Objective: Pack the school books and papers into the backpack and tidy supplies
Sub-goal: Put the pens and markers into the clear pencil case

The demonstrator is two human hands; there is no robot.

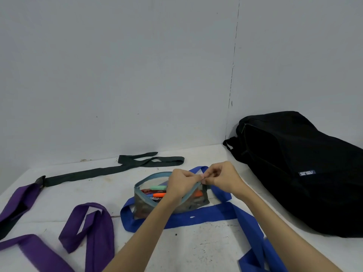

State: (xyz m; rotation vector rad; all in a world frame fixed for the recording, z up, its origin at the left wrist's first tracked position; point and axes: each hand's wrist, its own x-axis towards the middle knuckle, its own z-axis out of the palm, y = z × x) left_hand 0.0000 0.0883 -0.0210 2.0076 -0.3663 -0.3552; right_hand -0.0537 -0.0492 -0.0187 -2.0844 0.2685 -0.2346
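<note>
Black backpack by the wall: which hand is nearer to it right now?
Right. The right hand pinches the mesh pencil pouch's zipper end, on the side toward the black backpack; the left hand grips the pouch rim, farther away.

At frame centre both hands, left hand (pixel 181 182) and right hand (pixel 222 178), pinch the zipper edge of an open mesh pencil pouch (pixel 149 201); black backpack (pixel 298 169) lies at right; purple strap (pixel 92 224) lower left.

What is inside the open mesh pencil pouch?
The pencil pouch holds markers: a mint green one, an orange one, plus red and blue ones. The left hand and forearm cover the rest.
</note>
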